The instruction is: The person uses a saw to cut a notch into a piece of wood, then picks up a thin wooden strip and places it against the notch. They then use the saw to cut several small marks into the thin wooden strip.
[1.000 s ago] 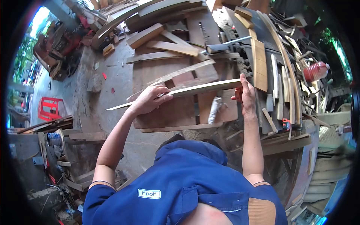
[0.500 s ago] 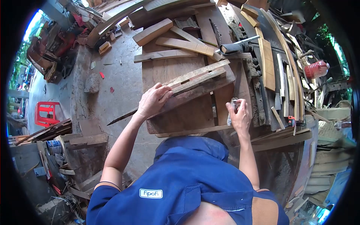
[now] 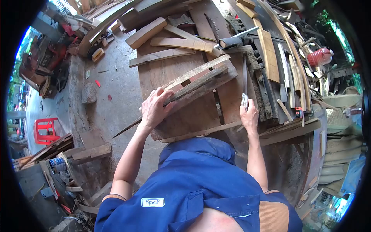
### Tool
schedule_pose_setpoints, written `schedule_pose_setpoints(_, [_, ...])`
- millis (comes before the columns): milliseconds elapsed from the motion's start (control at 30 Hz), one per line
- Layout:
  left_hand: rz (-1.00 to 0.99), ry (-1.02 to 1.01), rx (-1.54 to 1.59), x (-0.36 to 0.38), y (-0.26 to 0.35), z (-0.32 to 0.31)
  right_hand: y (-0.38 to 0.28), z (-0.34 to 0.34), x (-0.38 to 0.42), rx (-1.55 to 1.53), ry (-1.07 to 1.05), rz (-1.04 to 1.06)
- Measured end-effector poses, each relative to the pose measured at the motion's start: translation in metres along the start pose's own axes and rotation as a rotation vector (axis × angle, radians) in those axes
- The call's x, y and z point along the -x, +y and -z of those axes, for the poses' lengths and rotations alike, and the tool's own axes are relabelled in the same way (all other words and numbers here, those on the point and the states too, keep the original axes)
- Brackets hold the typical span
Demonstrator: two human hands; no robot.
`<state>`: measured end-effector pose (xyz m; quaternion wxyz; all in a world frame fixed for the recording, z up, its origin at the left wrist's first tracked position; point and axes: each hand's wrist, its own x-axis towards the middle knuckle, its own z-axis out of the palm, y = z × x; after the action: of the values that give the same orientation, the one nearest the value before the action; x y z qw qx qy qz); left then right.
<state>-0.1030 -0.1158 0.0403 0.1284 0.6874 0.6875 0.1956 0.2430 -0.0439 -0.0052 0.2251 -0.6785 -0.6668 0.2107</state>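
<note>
My left hand [image 3: 156, 108] is closed over the near ends of two wood strips on the bench. One is a narrow, dark, weathered strip [image 3: 201, 82]; its thin tapered end sticks out past my wrist at lower left. Beside it runs a paler strip [image 3: 203, 69], with gaps between the two. Both rest on a thicker board [image 3: 222, 80] lying slantwise on the worktop [image 3: 193, 116]. My right hand [image 3: 249, 116] grips the pale handle of a long-bladed tool [image 3: 244, 77]. Its blade points away from me; I cannot make out teeth.
Several wood blocks [image 3: 147, 33] and strips lie at the back of the worktop, near a dark cylinder [image 3: 230, 42]. Stacked boards [image 3: 268, 56] and a red jug [image 3: 320, 57] are on the right. A red plastic stool [image 3: 46, 130] stands on the floor at left.
The view has shifted slightly. My right hand has turned, and the tool's blade shows more edge-on. The gap between the two strips looks wider, and my left fingers have shifted on them.
</note>
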Motion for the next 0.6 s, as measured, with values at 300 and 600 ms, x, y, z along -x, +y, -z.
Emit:
schedule_pose_setpoints(300, [0.061, 0.044, 0.004, 0.002, 0.015, -0.003, 0.033, -0.014, -0.009, -0.096, 0.082, -0.066])
schedule_pose_setpoints(600, [0.108, 0.13, -0.101, -0.018, 0.04, -0.012, 0.01, 0.018, 0.019, -0.093, 0.037, 0.12])
